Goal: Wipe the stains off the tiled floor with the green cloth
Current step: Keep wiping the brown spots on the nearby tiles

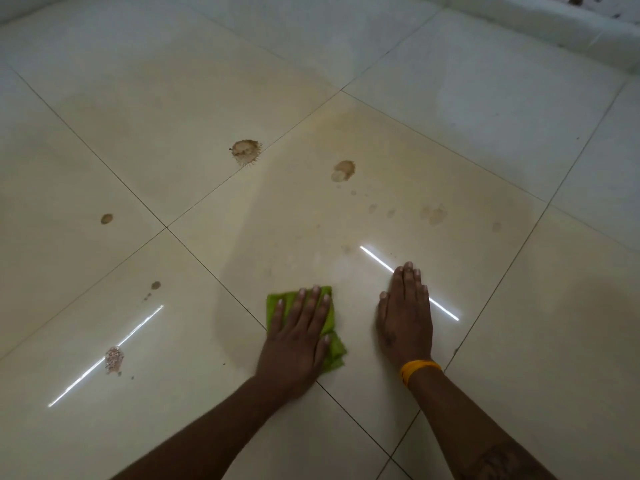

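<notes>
The green cloth (pixel 330 322) is pressed flat under the left hand (pixel 298 336) (right hand (pixel 405 318) splayed on bare tiled floor (pixel 519 341)), with the nearest stains (pixel 343 170) lying toward the frame's upper centre.

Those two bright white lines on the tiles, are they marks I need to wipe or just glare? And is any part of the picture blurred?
Head view: both streaks are light reflections on the glossy tiled floor, not stains; one runs under the right hand. The left hand on the green cloth is sharp. Far corners look dim and hazy, and the grout lines bow from the wide lens.
</notes>
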